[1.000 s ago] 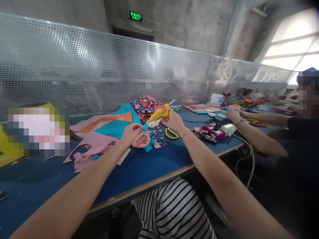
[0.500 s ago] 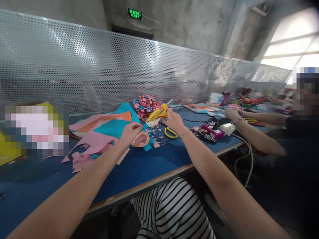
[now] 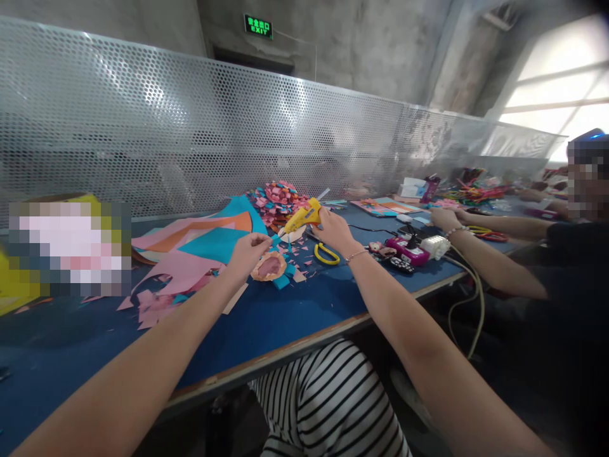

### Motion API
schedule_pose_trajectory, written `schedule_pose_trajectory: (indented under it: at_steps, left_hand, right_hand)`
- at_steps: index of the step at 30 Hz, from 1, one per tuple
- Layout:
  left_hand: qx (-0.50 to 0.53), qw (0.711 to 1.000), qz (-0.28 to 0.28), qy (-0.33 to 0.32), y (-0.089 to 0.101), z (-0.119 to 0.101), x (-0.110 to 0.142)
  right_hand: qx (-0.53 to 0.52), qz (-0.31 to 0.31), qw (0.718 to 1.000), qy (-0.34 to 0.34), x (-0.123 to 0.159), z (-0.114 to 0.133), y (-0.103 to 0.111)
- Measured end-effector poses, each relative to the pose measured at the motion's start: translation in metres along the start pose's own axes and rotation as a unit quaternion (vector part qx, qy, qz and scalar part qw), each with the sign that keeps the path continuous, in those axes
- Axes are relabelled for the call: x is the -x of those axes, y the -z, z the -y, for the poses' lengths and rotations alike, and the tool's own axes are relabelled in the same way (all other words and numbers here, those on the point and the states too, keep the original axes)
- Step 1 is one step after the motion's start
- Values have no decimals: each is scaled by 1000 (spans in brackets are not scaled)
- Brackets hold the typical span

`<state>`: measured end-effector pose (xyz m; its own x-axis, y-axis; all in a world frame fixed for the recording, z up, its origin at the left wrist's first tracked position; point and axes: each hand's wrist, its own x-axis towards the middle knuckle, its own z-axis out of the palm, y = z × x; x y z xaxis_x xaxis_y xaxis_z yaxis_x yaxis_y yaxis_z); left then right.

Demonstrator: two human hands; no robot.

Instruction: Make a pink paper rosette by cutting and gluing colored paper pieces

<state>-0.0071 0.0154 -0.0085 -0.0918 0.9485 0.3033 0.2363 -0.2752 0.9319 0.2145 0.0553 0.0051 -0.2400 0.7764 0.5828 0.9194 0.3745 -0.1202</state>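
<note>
Left hand [image 3: 251, 250]: thumb and fingertips pinched nearly closed on a small blue paper strip [image 3: 275, 240], which pokes out on the right side of the fingertips. Right hand [image 3: 334, 230]: fingers curled round the handle of a yellow glue gun [image 3: 302, 219], closed on it; exact finger placement on the trigger side cannot be told. Gun tilted, nozzle down and left, its tip right by the strip. Contact between tip and strip: cannot tell.

Just below the left fingertips, a round paper piece [image 3: 269, 266], peach crinkled rim, dusky pink middle. Blue paper tabs [image 3: 284, 279] at its right side. Yellow-handled scissors [image 3: 326, 261] on the table below the right hand, apart from it; blades partly hidden.

Further out: small paper scraps scattered between the round piece and the scissors. Behind the gun, a heap of pink, blue and orange paper bits [image 3: 278, 198]. Left of that, large coloured sheets [image 3: 214, 245], overlapping, with torn pink pieces [image 3: 155, 307] at their near side. To the right, a purple box [image 3: 410, 252] beside a white plug block [image 3: 434, 246].

Blue table [image 3: 290, 327] under everything, metal mesh screen [image 3: 190, 127] along its back edge. Far right, a co-worker's hand [image 3: 446, 220], beaded bracelet at the wrist, well apart from the right hand.
</note>
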Motion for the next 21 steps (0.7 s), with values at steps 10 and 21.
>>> schedule_pose_trajectory:
  at_steps: [10, 21]
  left_hand:
    - [34, 998, -53, -22, 2, -3, 0]
    - [54, 995, -72, -32, 1, -8, 3]
  right_hand:
    - [-26, 3, 999, -27, 1, -3, -2]
    - [-54, -48, 962, -264, 2, -57, -14]
